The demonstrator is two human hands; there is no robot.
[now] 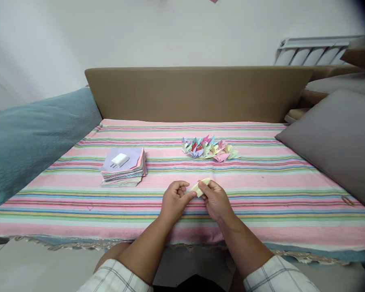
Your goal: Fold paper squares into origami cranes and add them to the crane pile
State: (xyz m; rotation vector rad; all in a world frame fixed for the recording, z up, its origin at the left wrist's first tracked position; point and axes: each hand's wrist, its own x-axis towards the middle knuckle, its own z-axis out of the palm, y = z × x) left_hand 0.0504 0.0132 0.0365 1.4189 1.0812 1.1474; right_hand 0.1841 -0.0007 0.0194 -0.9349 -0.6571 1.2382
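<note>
A small folded piece of pale yellow paper [200, 187] is held between both hands just above the striped cloth [261, 194]. My left hand [174, 200] pinches its near left end with thumb and fingers. My right hand [214, 198] grips its right side, fingers curled round it. A pile of folded paper cranes [209, 148] in several colours lies farther back, beyond my hands. To the left lies a stack of coloured paper squares [124, 170], and on top of it rests a white charger plug [119, 160].
A teal blanket [33, 134] rises at the left. A grey cushion [337, 138] leans at the right. A tan padded backrest [197, 93] runs along the far edge, with a white radiator [313, 50] behind it. The cloth's fringed front edge hangs near my knees.
</note>
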